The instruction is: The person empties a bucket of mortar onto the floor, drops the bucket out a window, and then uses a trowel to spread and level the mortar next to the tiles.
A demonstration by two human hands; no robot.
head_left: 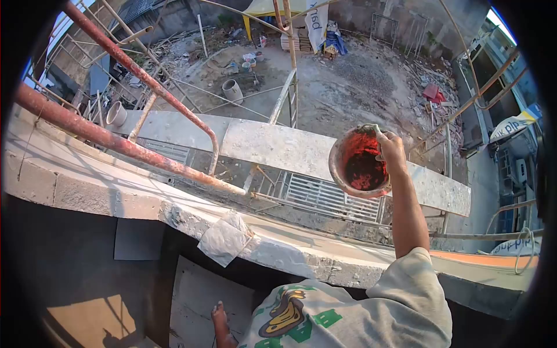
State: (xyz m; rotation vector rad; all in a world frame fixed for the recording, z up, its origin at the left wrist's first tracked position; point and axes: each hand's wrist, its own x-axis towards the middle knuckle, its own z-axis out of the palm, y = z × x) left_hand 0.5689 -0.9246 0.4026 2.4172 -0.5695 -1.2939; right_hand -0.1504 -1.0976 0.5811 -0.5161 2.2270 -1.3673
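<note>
While the bucket is held out beyond the wall, its upper right rim is grasped by the right hand — fingers closed, arm stretched forward. From that hand, the bucket's body is seen to the left and slightly lower, its red-stained mouth tilted towards the wearer and its long axis directed away. The right hand is the nearer; the left hand is held low and well apart, inside the wall. Nothing can be seen in it — how far its fingers are curled cannot be told. Behind the bucket in view, pale scaffold planks are laid along the wall.
</note>
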